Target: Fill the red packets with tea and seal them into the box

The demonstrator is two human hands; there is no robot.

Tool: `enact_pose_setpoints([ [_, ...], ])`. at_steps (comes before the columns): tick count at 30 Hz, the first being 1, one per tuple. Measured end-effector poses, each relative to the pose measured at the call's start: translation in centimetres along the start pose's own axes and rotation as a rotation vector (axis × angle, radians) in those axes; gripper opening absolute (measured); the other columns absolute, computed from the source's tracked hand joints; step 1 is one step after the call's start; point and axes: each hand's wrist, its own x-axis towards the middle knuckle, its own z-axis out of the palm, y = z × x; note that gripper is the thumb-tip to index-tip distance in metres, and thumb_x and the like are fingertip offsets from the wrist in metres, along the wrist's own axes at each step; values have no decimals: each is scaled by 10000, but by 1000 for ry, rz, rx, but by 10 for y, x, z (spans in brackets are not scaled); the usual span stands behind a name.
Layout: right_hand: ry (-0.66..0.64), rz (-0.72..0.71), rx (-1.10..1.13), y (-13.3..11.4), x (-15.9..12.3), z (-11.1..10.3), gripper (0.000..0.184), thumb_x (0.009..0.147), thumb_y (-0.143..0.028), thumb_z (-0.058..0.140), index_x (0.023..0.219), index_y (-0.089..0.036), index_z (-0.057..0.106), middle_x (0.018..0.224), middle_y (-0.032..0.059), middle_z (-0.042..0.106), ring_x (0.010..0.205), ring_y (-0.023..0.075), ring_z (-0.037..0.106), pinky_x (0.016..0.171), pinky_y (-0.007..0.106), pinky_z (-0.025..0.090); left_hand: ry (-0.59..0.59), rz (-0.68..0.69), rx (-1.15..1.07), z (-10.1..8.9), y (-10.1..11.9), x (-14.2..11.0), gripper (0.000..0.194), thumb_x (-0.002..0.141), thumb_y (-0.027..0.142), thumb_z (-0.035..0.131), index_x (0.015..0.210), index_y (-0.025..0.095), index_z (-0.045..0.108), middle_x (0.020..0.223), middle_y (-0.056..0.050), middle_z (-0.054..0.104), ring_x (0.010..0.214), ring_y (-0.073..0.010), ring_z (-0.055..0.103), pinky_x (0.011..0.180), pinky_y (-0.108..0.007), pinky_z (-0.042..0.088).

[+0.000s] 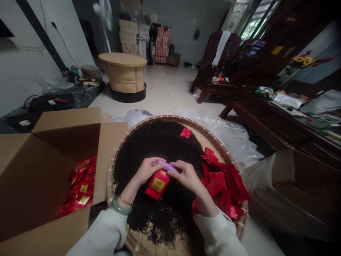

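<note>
A small red packet [157, 184] with a gold label hangs over the dark loose tea leaves [149, 142] in the middle of the view. Across its top edge lies a smooth purple oblong tool [167, 166], its exact kind unclear. The fingers of my left hand [146, 171] are closed at the tool's left end, by the packet's upper edge. My right hand [188, 174] pinches the right end between thumb and fingers. A round woven bamboo tray [111, 167] bears the leaves. Several flat red packets [218, 181] are heaped on its right side, and one single packet [185, 132] lies near the far rim.
At left stands an open cardboard box [112, 142] with several plump red packets [82, 185] inside. Clear plastic sheeting [226, 131] lies beyond the tray. Another open carton [282, 167] is at right, near a dark wooden table [261, 117]. Farther off is a drum-shaped bamboo stand [124, 74].
</note>
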Motion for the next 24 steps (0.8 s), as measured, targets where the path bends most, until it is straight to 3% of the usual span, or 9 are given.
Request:
enact_pose_setpoints([
  [24,2,-11,-16,-3,-2,2,197,772,-259,678,953,-212,737,799,36,678,725,182,606,637,258,415,7,35,57,-2,-3,1,338,642,360,754,871,115,705,743,-49,723,616,-152,631,601,-239,471],
])
